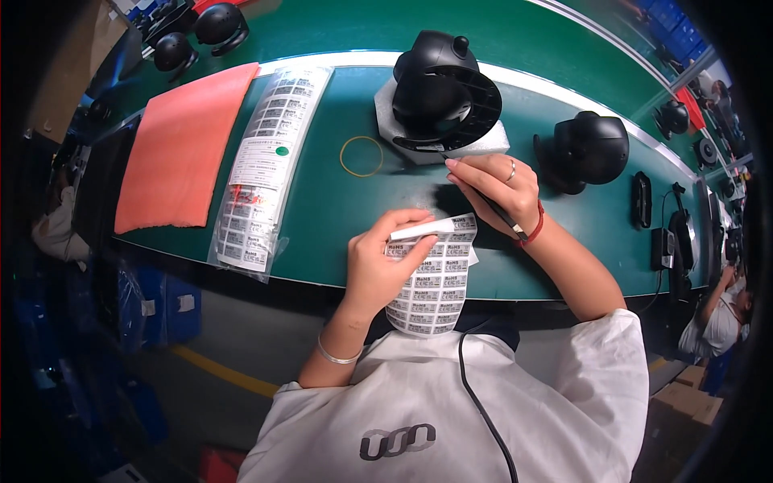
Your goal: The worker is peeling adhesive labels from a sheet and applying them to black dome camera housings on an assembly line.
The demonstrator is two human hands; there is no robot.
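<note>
White foam (489, 142) props the black device (431, 101) on the tabletop (318, 209), apparently for steadiness. The left hand (380, 259) clamps the label sheet (437, 287) nearby; the right hand (506, 190) pinches a slim black tool (501, 211) near the device's rim.

The green tabletop (318, 229) is lit brightly from above; a soft shadow (451, 199) is cast on it beside the right hand (501, 185). Highlights are caught by the glossy black dome (431, 101) over it. Its white far edge (362, 59) is bowed by distortion; around it, surroundings are dimmed, blurred and black-rimmed.
</note>
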